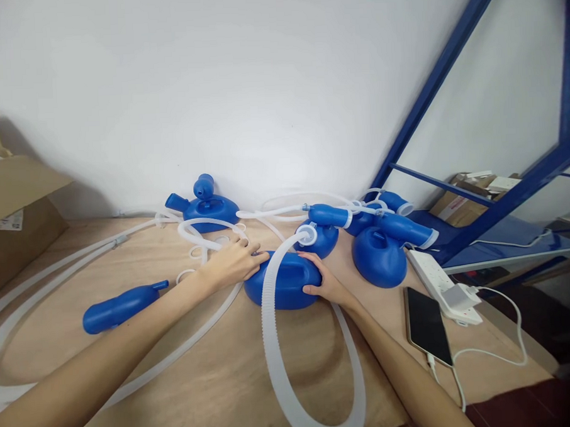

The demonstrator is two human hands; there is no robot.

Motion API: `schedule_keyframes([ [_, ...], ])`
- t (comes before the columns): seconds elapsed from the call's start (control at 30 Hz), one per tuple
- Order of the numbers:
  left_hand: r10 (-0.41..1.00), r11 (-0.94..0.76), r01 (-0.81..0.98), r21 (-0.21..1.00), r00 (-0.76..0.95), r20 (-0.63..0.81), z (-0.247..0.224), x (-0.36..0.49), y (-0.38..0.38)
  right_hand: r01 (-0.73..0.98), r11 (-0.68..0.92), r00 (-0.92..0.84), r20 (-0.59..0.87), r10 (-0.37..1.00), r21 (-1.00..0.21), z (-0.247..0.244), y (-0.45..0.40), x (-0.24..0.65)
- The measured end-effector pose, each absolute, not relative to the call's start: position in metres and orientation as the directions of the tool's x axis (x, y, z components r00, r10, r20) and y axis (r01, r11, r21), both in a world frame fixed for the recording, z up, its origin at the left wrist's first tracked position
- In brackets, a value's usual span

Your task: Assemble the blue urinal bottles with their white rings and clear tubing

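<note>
Wooden tabletop [203, 396] under blue containers [379, 261], translucent hoses [275, 358], a dark phone [428, 324] and a white power strip [432, 271]

Your left arm [130, 346] slants in from the near-left side of the table [202, 390], left hand [235, 261] palm down, fingers bent; your right arm [395, 360] crosses its near edge, right hand [331, 284] curled, thumb apart.
</note>
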State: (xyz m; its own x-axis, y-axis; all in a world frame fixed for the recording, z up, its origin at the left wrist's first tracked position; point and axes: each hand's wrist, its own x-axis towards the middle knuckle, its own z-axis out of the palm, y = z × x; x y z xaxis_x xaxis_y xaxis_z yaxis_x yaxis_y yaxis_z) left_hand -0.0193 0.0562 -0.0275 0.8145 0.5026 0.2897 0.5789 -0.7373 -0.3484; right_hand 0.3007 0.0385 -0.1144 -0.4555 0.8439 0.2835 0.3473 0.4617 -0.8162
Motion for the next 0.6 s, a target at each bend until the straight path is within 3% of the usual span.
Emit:
schedule_keyframes([
  [0.33,0.554,-0.754,0.626,-0.198,0.769,0.319,-0.025,-0.017,0.058,0.343,0.454,-0.449,0.281,0.848,-0.822,-0.113,0.037,0.300],
  [0.47,0.555,-0.750,0.630,-0.199,0.764,0.327,-0.026,-0.017,0.057,0.336,0.451,-0.439,0.287,0.852,-0.827,-0.113,0.036,0.300],
  [0.6,0.488,-0.770,0.609,-0.189,0.754,0.440,-0.035,-0.022,0.055,0.337,0.454,-0.456,0.279,0.845,-0.824,-0.111,0.036,0.301],
])
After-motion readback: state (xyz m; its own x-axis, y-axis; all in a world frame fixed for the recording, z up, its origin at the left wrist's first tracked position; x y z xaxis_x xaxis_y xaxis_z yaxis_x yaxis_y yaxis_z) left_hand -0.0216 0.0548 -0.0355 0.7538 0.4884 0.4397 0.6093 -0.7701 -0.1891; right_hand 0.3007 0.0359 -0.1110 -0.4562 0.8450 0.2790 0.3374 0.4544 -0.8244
